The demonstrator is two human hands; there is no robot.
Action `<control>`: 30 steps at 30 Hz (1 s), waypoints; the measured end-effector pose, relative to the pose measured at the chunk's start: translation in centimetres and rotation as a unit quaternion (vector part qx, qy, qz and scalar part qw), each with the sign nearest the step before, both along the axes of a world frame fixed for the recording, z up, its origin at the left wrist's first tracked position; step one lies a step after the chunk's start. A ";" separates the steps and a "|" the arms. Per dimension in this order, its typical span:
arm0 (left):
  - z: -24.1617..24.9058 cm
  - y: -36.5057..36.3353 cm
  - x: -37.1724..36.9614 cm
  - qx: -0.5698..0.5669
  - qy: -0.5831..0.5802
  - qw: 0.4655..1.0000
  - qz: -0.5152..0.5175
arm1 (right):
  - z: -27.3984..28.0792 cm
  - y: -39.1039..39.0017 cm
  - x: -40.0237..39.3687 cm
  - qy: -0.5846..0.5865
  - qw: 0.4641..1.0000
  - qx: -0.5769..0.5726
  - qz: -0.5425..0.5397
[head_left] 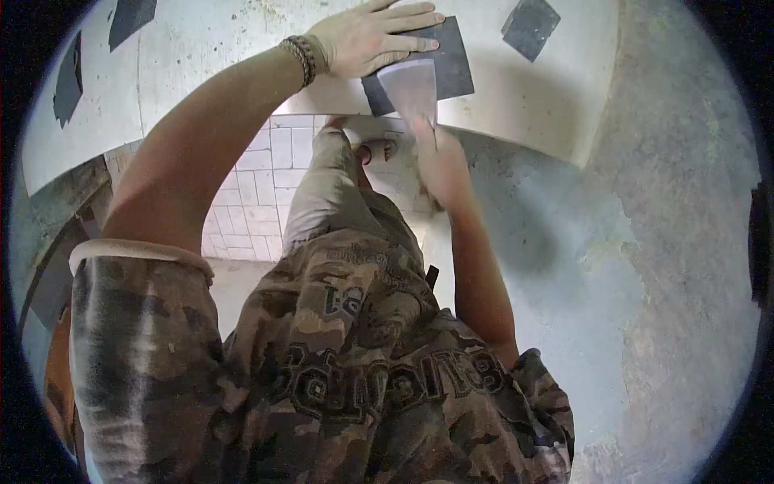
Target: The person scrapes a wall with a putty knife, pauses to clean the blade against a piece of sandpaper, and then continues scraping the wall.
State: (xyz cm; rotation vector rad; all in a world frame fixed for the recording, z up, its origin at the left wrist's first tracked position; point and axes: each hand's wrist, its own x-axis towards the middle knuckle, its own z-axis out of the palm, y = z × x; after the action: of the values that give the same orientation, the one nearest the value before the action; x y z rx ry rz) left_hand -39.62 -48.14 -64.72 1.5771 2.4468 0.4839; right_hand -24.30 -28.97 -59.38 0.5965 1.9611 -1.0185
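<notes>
My left hand (379, 39) lies flat with its fingers stretched out across a dark grey square piece (453, 60), pressing it against the pale work surface. My right hand (445, 165), smeared by motion, is closed around the handle of a scraper (413, 85). The scraper's wide, light metal blade points away from me and lies over the dark piece, its edge close to my left fingers. Most of the handle is hidden in my grip.
More dark pieces lie on the pale work surface (234, 56): one at the right (530, 29), another at the left (69, 85), a third at the upper left (131, 20). A worn grey-blue wall (564, 266) stands at my right. White tiles (254, 189) show below.
</notes>
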 end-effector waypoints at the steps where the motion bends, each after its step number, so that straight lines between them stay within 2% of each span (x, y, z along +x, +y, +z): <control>1: 0.0 0.0 0.1 0.009 0.017 1.000 -0.001 | -0.3 -0.4 -0.1 0.010 1.000 0.002 -0.027; 3: 0.1 -0.2 -0.7 0.015 0.045 0.999 -0.007 | -1.3 -0.5 0.5 0.032 0.998 0.000 -0.058; 5: -0.2 -0.2 -0.4 0.028 0.047 0.998 -0.005 | -2.9 0.4 3.9 0.149 0.989 0.008 -0.022; 9: -0.2 0.1 0.2 0.030 0.034 0.999 0.005 | -2.9 0.3 2.4 0.148 0.989 0.024 -0.016; 11: -0.2 0.1 -0.2 0.028 0.042 0.999 0.007 | -1.9 -0.3 0.8 0.084 0.994 -0.007 -0.065; 14: -0.1 -0.1 -0.3 0.030 0.053 0.998 -0.003 | -3.1 0.4 4.6 0.099 0.993 0.000 -0.057; 19: 0.0 0.0 -0.2 0.020 0.051 0.998 -0.004 | -3.6 0.5 1.4 0.152 0.987 -0.013 -0.046; 22: -0.5 -0.1 -0.3 0.048 0.035 0.998 0.003 | -2.8 0.5 2.3 0.153 0.988 0.013 -0.010; 24: -0.4 -0.4 -0.7 0.042 0.037 0.998 0.008 | -3.3 0.9 4.5 0.105 0.994 0.021 -0.017; 28: -0.4 -0.1 0.0 0.033 0.033 0.999 0.005 | -1.5 0.8 0.6 0.089 0.996 0.011 -0.019; 30: -0.4 -0.1 -0.5 0.032 0.037 0.999 0.002 | -1.7 0.2 1.5 0.094 0.993 0.060 -0.030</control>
State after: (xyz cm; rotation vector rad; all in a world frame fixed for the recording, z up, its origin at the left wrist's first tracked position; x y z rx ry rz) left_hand -40.11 -48.21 -65.15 1.6434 2.5144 0.5193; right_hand -22.80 -28.73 -61.12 0.6491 2.1937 -1.0300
